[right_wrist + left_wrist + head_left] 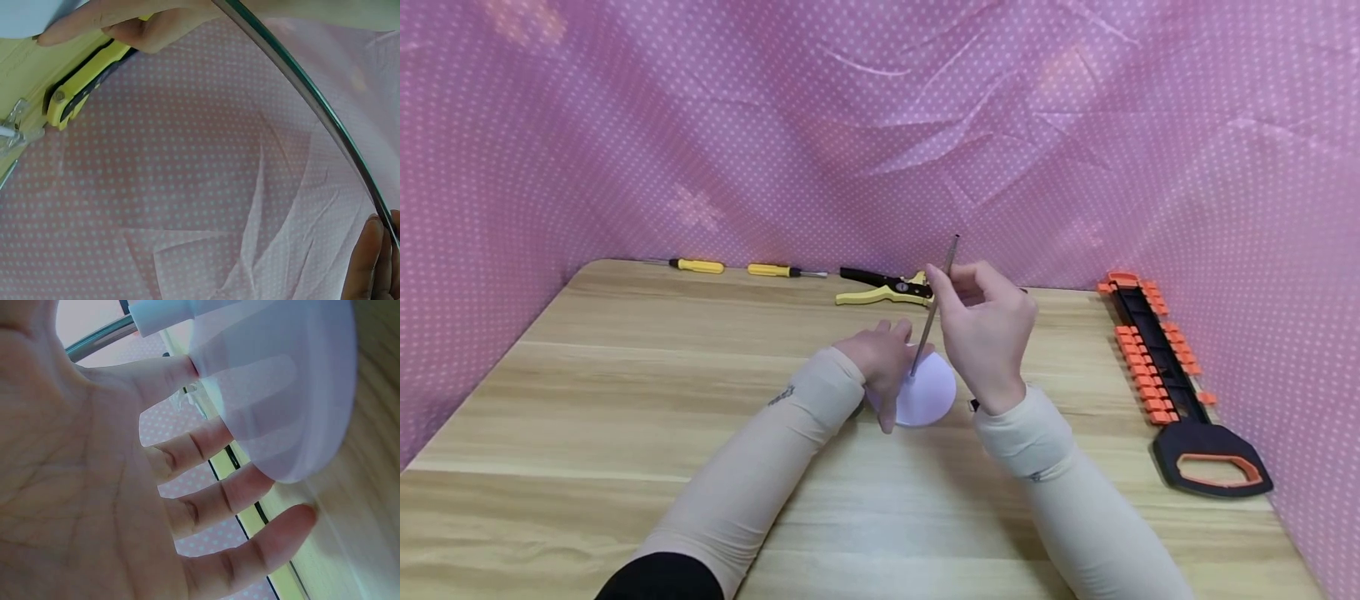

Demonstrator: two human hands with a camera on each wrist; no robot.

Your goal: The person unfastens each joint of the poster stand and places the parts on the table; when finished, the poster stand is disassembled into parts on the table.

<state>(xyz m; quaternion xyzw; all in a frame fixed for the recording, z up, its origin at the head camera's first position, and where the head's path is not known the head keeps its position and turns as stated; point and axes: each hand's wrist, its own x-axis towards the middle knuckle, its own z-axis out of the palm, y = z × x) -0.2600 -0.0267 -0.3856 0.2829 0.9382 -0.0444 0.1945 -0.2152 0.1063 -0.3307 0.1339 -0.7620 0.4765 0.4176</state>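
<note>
A round white base (928, 400) sits on the table, with a short tubular socket (161, 314) at its middle. My left hand (883, 358) lies across the base's left side, its fingers fairly straight and touching the rim. A thin metal rod (927, 329) leans up and to the right from the base. In the left wrist view the rod's lower end meets the socket; how deep it goes in cannot be told. My right hand (985, 329) pinches the rod's upper part between thumb and fingers. In the right wrist view those fingertips (369, 250) show at the rod's end.
Along the back edge lie two yellow-handled screwdrivers (700, 267) and a yellow-and-black wire stripper (887, 287). A black rack with orange clips (1157, 350) and a handle lies at the right. Small clear pieces (19, 131) appear beyond. Pink dotted cloth (880, 125) encloses the table.
</note>
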